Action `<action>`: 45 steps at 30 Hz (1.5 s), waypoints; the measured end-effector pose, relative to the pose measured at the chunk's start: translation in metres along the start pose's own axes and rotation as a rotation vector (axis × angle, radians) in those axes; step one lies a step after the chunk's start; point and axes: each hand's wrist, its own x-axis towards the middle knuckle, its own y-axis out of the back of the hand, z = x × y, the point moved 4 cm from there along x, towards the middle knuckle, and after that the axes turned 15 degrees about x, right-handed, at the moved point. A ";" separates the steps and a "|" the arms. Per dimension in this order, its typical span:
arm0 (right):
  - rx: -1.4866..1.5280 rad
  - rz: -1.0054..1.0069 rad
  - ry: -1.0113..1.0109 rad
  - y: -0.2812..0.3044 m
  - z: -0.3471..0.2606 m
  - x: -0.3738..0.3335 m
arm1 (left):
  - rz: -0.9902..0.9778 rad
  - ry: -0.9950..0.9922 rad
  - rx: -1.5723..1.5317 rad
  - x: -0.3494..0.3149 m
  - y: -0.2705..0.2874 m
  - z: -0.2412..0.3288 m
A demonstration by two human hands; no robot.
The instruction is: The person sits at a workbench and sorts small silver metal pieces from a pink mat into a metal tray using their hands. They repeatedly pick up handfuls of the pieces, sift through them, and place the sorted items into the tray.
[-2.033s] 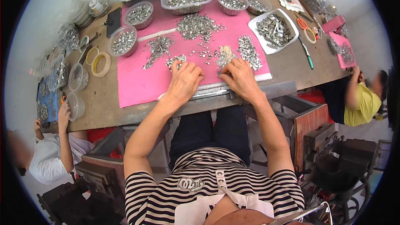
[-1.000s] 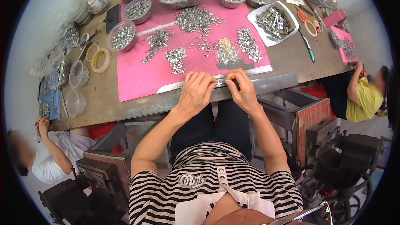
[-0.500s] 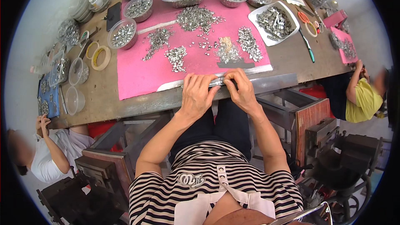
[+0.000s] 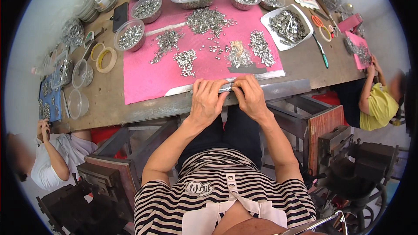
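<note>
At the table's front edge, my left hand (image 4: 205, 101) and my right hand (image 4: 251, 96) meet with bent fingers around a thin silvery metal strip (image 4: 225, 88). Each hand pinches one end of it, and the fingers cover most of its length. Just beyond them lies a pink mat (image 4: 150, 82) bearing loose heaps of small shiny metal pieces. Nearest is a heap of thin metal slivers (image 4: 241, 61) with a tan patch in it, beside a flat dark strip (image 4: 247, 69). A small pile (image 4: 186, 63) is farther left, and a longer pile (image 4: 262, 48) lies to the right.
A white dish (image 4: 283, 45), a rectangular tub (image 4: 195, 4) and round bowls (image 4: 129, 48) hold metal parts. Tape rolls (image 4: 106, 68) sit left; orange-handled scissors (image 4: 321, 27) and a green-tipped tool (image 4: 325, 60) right. A grey metal bar (image 4: 289, 89) runs along the edge. Co-workers sit at both sides.
My right hand has shifted slightly left, closer to my left hand, and less of the strip shows. The right-hand co-worker's hands have moved up to the small pink mat there.
</note>
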 end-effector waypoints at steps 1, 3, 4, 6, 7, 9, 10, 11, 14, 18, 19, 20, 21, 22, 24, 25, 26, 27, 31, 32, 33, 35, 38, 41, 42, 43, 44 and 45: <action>-0.019 0.003 0.017 0.000 -0.001 0.000 | -0.007 -0.006 0.009 0.001 0.000 -0.002; -0.059 0.011 0.050 0.000 -0.003 -0.001 | -0.022 -0.021 0.025 0.007 -0.002 -0.009; -0.070 0.003 0.055 0.000 -0.003 -0.001 | -0.024 -0.043 0.045 0.014 -0.004 -0.011; -0.092 -0.013 0.068 0.002 -0.005 -0.002 | -0.027 -0.086 0.087 0.033 -0.010 -0.019; -0.068 -0.005 0.058 0.003 -0.004 -0.003 | -0.022 -0.121 0.086 0.043 -0.016 -0.022; -0.018 0.012 0.041 0.005 -0.002 -0.004 | -0.073 -0.197 0.103 0.059 -0.026 -0.027; 0.001 0.026 0.034 0.006 -0.001 -0.005 | -0.099 -0.236 0.110 0.066 -0.031 -0.028; 0.021 0.039 0.027 0.007 -0.001 -0.006 | -0.167 -0.261 0.123 0.073 -0.034 -0.030; 0.039 0.076 -0.007 0.013 0.003 -0.010 | -0.285 -0.313 0.200 0.084 -0.042 -0.031; 0.020 0.113 -0.060 0.021 0.011 -0.006 | -0.334 -0.340 0.196 0.084 -0.047 -0.032; 0.009 0.131 -0.058 0.022 0.013 -0.002 | -0.309 -0.352 0.175 0.083 -0.049 -0.032; 0.001 0.127 -0.073 0.023 0.015 0.000 | -0.284 -0.364 0.155 0.081 -0.049 -0.033; -0.007 0.122 -0.087 0.024 0.018 0.003 | -0.271 -0.331 0.109 0.079 -0.048 -0.035; -0.014 0.118 -0.103 0.024 0.021 0.006 | -0.260 -0.300 0.063 0.075 -0.044 -0.034; -0.039 0.089 -0.086 0.023 0.026 0.013 | -0.249 -0.206 -0.038 0.068 -0.035 -0.035; -0.051 0.074 -0.077 0.022 0.029 0.016 | -0.248 -0.143 -0.094 0.064 -0.031 -0.037; -0.064 0.065 -0.071 0.020 0.032 0.020 | -0.248 -0.080 -0.149 0.059 -0.027 -0.039; -0.077 0.056 -0.066 0.018 0.035 0.025 | -0.218 -0.021 -0.193 0.055 -0.022 -0.040; -0.086 -0.012 -0.064 0.008 0.047 0.039 | -0.109 0.134 -0.305 0.037 -0.005 -0.041; -0.103 -0.034 -0.073 0.007 0.048 0.043 | -0.086 0.152 -0.317 0.033 -0.002 -0.042; -0.120 -0.055 -0.082 0.007 0.048 0.047 | -0.103 0.156 -0.296 0.031 0.001 -0.042; -0.144 -0.093 -0.095 0.006 0.050 0.051 | -0.135 0.162 -0.257 0.028 0.007 -0.041; -0.181 -0.134 -0.096 0.003 0.054 0.054 | -0.144 0.241 -0.327 0.022 0.007 -0.040; -0.231 -0.148 -0.062 -0.001 0.053 0.058 | -0.142 0.232 -0.368 0.018 0.002 -0.036; -0.235 -0.147 -0.043 -0.002 0.054 0.058 | -0.149 0.234 -0.392 0.016 0.000 -0.033; -0.239 -0.147 -0.026 -0.003 0.054 0.058 | -0.156 0.236 -0.414 0.015 -0.003 -0.031; -0.241 -0.137 -0.018 -0.003 0.055 0.057 | -0.164 0.238 -0.438 0.014 -0.004 -0.028; -0.244 -0.127 -0.011 -0.003 0.055 0.057 | -0.169 0.204 -0.400 0.015 -0.004 -0.025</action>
